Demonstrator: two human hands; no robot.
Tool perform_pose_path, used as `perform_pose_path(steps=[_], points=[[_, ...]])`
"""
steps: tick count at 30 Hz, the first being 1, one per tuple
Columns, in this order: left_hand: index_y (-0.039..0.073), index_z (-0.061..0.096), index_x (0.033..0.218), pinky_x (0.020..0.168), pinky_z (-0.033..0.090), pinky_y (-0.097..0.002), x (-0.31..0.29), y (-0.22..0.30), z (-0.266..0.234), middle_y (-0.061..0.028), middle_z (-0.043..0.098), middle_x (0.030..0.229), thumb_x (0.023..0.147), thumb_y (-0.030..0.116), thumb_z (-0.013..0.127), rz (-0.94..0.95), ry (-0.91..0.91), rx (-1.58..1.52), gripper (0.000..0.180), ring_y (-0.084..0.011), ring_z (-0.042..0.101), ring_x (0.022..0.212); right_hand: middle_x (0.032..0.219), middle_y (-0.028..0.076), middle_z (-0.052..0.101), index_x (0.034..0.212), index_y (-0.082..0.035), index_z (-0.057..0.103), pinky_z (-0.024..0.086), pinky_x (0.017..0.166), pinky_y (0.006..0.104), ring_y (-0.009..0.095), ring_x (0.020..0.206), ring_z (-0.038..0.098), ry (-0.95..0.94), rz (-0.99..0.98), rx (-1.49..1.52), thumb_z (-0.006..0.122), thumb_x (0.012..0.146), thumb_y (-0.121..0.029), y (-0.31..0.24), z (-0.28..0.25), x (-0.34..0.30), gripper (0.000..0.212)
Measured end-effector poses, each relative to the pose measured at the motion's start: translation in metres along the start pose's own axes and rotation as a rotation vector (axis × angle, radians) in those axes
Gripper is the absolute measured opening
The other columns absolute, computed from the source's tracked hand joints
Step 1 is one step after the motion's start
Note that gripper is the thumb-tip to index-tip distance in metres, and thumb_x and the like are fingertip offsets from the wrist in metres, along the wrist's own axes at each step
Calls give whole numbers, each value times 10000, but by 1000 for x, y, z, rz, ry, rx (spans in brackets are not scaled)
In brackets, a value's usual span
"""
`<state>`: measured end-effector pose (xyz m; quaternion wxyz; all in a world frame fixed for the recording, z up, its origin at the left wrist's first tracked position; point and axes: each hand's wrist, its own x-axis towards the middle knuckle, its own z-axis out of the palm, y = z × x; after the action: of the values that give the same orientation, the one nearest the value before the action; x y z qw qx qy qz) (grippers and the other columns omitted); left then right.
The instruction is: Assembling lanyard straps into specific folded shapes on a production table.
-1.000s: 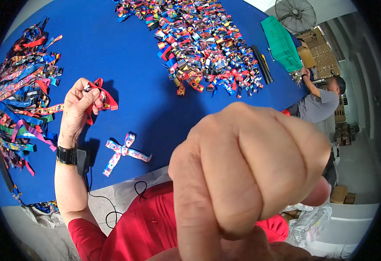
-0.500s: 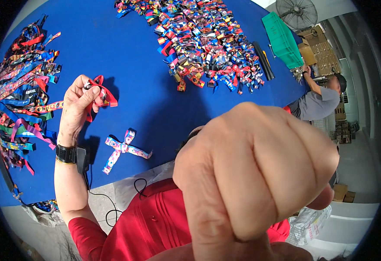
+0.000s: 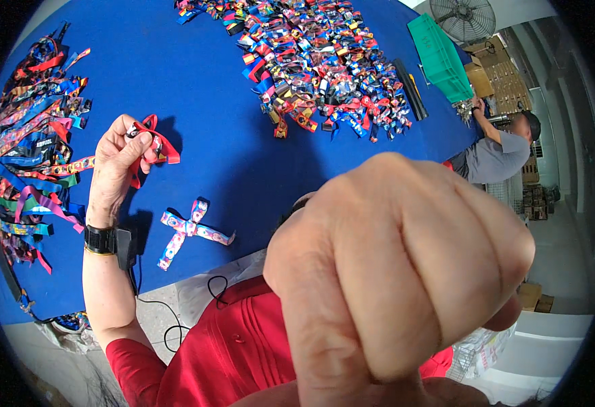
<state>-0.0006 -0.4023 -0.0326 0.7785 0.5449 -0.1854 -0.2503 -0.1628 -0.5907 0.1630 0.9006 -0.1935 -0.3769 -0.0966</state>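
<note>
My left hand [image 3: 116, 150], with a black band at its wrist, pinches a folded red ribbon [image 3: 164, 148] between thumb and fingers above the table. Part of the ribbon hangs below the palm. Just below and right of that hand, a tied ribbon [image 3: 188, 227] in pink, white and blue lies on the blue cloth, its ends spread out. Very close to the camera, my right hand [image 3: 399, 264] is closed in a fist, knuckles up. Its fingertips are hidden, so I cannot make out whether anything is in it.
Many patterned ribbon strips [image 3: 36, 156] lie along the left side of the blue table [image 3: 135, 54]. Rows of folded ribbons [image 3: 318, 68] cover its far middle. A green crate [image 3: 438, 57] and a fan [image 3: 463, 20] stand at far right, near a co-worker in grey [image 3: 497, 159].
The view has shifted slightly, with the table things a little further left. My left hand keeps its pinch on the red ribbon, and my right fist stays near the camera.
</note>
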Motion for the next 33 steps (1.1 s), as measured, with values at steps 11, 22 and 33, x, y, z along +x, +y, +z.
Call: perform_pose_path(steps=[11, 22, 33], points=[[71, 530, 949, 523, 490, -186, 0, -3, -1, -33, 664, 809, 977, 101, 642, 1, -10, 12, 119, -65, 632, 659, 583, 20, 429, 630, -148, 365, 459, 434, 327, 138, 476, 460, 62, 12, 15, 567, 831, -30, -1, -7, -6, 308], [76, 535, 933, 519, 480, -181, 0, 2, 2, -22, 653, 787, 979, 131, 647, -9, 7, 51, 134, -55, 611, 642, 591, 29, 441, 636, -136, 379, 467, 450, 336, 147, 481, 468, 94, 18, -18, 570, 849, -68, -4, -12, -14, 295], [72, 531, 949, 524, 482, -184, -1, 0, 1, -28, 658, 791, 980, 117, 643, 8, -14, 53, 125, -57, 614, 642, 600, 38, 453, 641, -125, 393, 475, 466, 344, 157, 486, 476, 87, 32, -30, 573, 868, -106, -4, -20, -16, 290]])
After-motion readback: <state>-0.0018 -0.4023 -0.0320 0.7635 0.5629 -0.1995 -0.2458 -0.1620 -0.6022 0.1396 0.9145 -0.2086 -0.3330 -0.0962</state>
